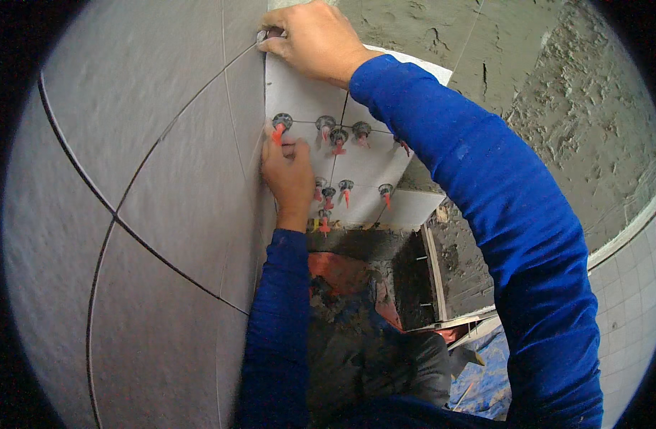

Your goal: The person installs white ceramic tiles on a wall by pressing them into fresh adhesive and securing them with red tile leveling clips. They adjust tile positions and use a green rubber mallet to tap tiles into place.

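My right hand [310,41] reaches across to the top left corner of a white tile [299,93], by the grey tiled side wall. Its fingertips pinch a small dark piece [273,33], mostly covered by the fingers. Lower down, my left hand [289,175] is closed, its fingers curled against the red handle of a round black tile leveling clip [281,125]. What sits between those fingers is hidden. More red-and-black leveling clips [339,141] stick out along the joints between the white tiles.
Large grey tiles [164,214] cover the wall on my left. Rough grey mortar [585,107] coats the surface on the right. Below the white tiles is a recessed box with a wooden edge strip [434,272]. A blue sheet [489,372] lies at lower right.
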`<state>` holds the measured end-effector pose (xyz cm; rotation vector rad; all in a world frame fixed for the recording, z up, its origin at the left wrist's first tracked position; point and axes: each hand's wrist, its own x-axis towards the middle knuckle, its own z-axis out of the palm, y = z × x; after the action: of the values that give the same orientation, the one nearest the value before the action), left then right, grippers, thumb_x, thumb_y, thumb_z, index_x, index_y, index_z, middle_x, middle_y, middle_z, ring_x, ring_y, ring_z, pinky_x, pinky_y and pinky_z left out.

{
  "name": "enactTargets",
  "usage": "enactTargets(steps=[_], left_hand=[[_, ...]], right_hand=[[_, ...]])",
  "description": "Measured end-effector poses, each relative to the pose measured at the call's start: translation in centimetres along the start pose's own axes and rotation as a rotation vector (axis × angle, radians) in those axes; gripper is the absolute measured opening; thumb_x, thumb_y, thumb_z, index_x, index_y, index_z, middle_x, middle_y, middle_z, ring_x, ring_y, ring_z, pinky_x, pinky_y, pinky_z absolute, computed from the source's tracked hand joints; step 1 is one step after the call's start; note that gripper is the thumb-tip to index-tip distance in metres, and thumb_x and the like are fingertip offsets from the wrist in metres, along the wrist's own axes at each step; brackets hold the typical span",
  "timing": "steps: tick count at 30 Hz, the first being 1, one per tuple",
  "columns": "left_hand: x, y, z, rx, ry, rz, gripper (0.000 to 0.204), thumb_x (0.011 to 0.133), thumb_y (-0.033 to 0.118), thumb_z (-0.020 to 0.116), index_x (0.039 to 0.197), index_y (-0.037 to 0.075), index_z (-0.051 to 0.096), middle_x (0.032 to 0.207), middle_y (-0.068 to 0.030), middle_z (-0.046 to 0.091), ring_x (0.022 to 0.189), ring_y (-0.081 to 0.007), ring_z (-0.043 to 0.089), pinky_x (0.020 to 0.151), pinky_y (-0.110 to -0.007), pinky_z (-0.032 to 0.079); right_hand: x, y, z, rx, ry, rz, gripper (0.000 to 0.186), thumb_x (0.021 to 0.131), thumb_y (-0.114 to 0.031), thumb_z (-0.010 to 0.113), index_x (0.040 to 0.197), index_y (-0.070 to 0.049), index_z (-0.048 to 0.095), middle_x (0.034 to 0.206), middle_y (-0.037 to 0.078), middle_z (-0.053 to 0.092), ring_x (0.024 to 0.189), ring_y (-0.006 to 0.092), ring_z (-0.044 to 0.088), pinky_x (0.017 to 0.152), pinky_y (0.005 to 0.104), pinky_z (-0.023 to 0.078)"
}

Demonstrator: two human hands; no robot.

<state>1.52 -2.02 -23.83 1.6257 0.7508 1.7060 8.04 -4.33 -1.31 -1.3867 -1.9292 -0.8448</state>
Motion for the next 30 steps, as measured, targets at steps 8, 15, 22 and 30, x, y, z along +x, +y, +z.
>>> enactTargets(steps=[8, 15, 22, 30], left_hand=[[0.1, 0.0, -0.1, 0.049, -0.024, 0.008, 0.069, 0.084, 0.010, 0.065, 0.148, -0.007, 0.045, 0.106, -0.0150, 0.067, 0.079, -0.0216, 0.068, 0.077, -0.037, 0.054], [0.0, 0.7, 0.0, 0.002, 0.048, 0.079, 0.066, 0.085, 0.009, 0.064, 0.147, -0.006, 0.046, 0.101, -0.0144, 0.067, 0.082, -0.0223, 0.066, 0.078, -0.035, 0.054], [-0.2, 1.3, -0.4, -0.078, -0.041, -0.081, 0.057, 0.087, 0.007, 0.060, 0.142, -0.006, 0.052, 0.107, -0.0156, 0.068, 0.085, -0.0226, 0.064, 0.080, -0.033, 0.052], [0.1, 0.0, 0.0, 0.055, 0.010, 0.031, 0.063, 0.084, 0.008, 0.062, 0.143, -0.009, 0.049, 0.098, -0.0180, 0.067, 0.083, -0.0283, 0.067, 0.080, -0.038, 0.053]], right_hand=[[0.8, 1.0, -0.1, 0.141, 0.034, 0.033, 0.023, 0.085, -0.017, 0.071, 0.100, 0.001, 0.072, 0.094, 0.026, 0.071, 0.090, 0.0441, 0.068, 0.081, 0.0483, 0.054], [1.6, 1.5, 0.0, 0.200, 0.038, 0.099, 0.023, 0.084, -0.016, 0.071, 0.095, 0.004, 0.070, 0.089, 0.026, 0.071, 0.086, 0.0416, 0.070, 0.078, 0.0453, 0.054], [2.2, 1.6, -0.2, 0.371, 0.093, 0.266, 0.026, 0.083, -0.017, 0.070, 0.092, 0.007, 0.068, 0.078, 0.019, 0.071, 0.073, 0.0277, 0.070, 0.070, 0.0393, 0.054], [3.4, 3.3, -4.0, 0.333, -0.053, 0.351, 0.031, 0.085, -0.019, 0.065, 0.095, 0.009, 0.061, 0.076, 0.023, 0.067, 0.074, 0.0313, 0.071, 0.070, 0.0423, 0.056]])
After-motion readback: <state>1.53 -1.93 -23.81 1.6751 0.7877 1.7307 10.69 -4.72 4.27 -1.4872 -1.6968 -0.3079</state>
